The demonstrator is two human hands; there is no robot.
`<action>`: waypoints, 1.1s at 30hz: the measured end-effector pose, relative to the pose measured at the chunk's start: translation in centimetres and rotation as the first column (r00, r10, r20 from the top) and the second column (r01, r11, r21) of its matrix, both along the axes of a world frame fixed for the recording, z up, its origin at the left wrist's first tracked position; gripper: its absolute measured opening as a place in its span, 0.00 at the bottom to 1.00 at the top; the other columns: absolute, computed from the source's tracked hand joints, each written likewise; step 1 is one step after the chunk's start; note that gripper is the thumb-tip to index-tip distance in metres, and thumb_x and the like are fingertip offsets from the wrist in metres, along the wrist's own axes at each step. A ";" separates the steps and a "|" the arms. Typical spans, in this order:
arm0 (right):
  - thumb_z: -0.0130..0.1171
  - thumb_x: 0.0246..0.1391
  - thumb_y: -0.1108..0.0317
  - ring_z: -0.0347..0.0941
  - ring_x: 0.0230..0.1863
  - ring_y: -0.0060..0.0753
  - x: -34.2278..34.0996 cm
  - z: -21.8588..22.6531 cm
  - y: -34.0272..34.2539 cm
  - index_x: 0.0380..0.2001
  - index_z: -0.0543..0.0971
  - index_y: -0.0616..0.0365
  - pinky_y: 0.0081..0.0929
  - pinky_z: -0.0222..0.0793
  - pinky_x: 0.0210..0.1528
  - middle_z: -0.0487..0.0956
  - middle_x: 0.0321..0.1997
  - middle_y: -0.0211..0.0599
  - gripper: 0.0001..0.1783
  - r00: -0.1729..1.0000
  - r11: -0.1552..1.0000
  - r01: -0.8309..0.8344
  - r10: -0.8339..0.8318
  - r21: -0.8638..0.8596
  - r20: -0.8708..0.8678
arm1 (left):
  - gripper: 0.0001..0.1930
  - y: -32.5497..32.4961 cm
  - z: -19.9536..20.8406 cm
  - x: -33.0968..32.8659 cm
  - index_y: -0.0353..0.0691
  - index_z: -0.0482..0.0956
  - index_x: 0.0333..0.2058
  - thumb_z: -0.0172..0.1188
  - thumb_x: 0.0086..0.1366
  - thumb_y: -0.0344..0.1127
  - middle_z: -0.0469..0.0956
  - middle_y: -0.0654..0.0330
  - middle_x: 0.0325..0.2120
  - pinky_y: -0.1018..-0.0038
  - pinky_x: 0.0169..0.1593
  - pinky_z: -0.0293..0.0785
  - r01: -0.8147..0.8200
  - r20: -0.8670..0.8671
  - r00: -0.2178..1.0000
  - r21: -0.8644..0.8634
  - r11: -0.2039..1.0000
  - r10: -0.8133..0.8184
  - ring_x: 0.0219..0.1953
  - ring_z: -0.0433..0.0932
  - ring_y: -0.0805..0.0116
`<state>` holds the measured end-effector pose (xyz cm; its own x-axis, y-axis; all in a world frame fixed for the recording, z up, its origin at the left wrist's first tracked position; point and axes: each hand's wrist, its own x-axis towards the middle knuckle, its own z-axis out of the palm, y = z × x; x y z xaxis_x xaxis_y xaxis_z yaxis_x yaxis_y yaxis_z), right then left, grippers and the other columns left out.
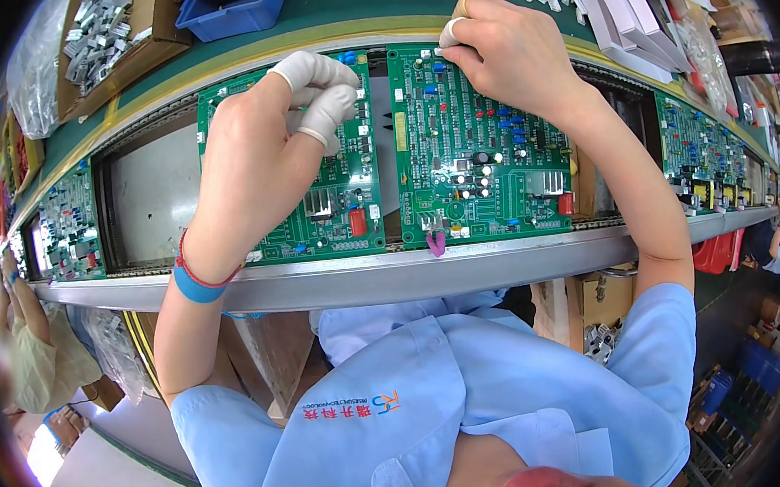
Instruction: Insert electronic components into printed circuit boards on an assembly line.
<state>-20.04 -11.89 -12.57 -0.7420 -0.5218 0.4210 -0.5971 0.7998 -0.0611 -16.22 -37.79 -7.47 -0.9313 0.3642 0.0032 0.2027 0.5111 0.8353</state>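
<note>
Position of work: two green circuit boards lie side by side within the conveyor. The left board occupies the centre-left of the frame and the right board the centre, with a narrow gap between them. The front rail runs below both.

State of grip: the left grip is over the upper part of the left board, its fingers bent and sheathed in white finger cots. The right grip is at the upper edge of the right board, thumb and fingertips drawn together. The fingers conceal whatever may lie between them; whether either grip grasps a part cannot be told.

Recommended practice: the step in hand appears to be fingertip work along the upper edges of the boards. Apply force straight down, with covered fingertips only. Support each board near the point of pressure to limit flexing. Hold the left wrist clear of the heat sink and the red block component below it.

Caution: sideways pressure could bend leads or shift a board. Avoid snagging the purple piece at the right board's lower edge.
</note>
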 end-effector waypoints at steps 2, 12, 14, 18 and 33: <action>0.65 0.46 0.68 0.77 0.35 0.34 0.2 -0.1 0.0 0.21 0.80 0.54 0.33 0.74 0.33 0.74 0.26 0.30 0.05 0.999 1.000 -0.003 0.003 -0.001 -0.037 | 0.09 0.4 0.0 0.6 0.35 0.78 0.42 0.60 0.65 0.31 0.84 0.54 0.29 0.75 0.29 0.74 -0.021 0.053 0.998 0.029 0.999 0.020 0.25 0.82 0.69; 0.64 0.48 0.66 0.77 0.34 0.33 0.3 -0.7 0.4 0.25 0.80 0.53 0.32 0.73 0.32 0.74 0.28 0.31 0.05 0.996 0.998 -0.047 0.049 0.028 -0.074 | 0.08 0.9 0.9 3.8 0.33 0.75 0.40 0.58 0.67 0.31 0.84 0.55 0.28 0.75 0.24 0.71 -0.046 0.368 0.929 0.030 0.998 0.032 0.17 0.77 0.72; 0.64 0.50 0.61 0.78 0.36 0.36 0.3 0.3 0.6 0.32 0.83 0.50 0.30 0.74 0.35 0.78 0.32 0.31 0.08 0.998 0.999 -0.038 0.039 -0.016 0.049 | 0.07 1.0 0.1 4.7 0.33 0.76 0.34 0.60 0.66 0.32 0.81 0.56 0.21 0.72 0.22 0.69 -0.046 0.339 0.939 -0.018 0.999 0.049 0.15 0.76 0.69; 0.62 0.51 0.67 0.78 0.38 0.46 0.1 3.9 0.9 0.32 0.82 0.58 0.38 0.74 0.37 0.79 0.34 0.41 0.07 0.982 0.977 0.186 -0.186 -0.101 0.006 | 0.09 1.8 -0.7 7.0 0.37 0.78 0.26 0.63 0.61 0.35 0.74 0.53 0.11 0.64 0.19 0.69 0.010 0.025 1.000 -0.283 0.959 -0.003 0.14 0.75 0.55; 0.61 0.52 0.68 0.79 0.41 0.52 -2.5 2.1 5.2 0.32 0.79 0.65 0.43 0.74 0.43 0.79 0.40 0.52 0.10 0.852 0.846 0.510 -0.522 0.155 0.049 | 0.14 5.1 -1.2 6.7 0.35 0.77 0.20 0.58 0.62 0.37 0.76 0.46 0.16 0.56 0.26 0.73 0.092 -0.020 0.991 -0.604 0.791 -0.131 0.21 0.77 0.45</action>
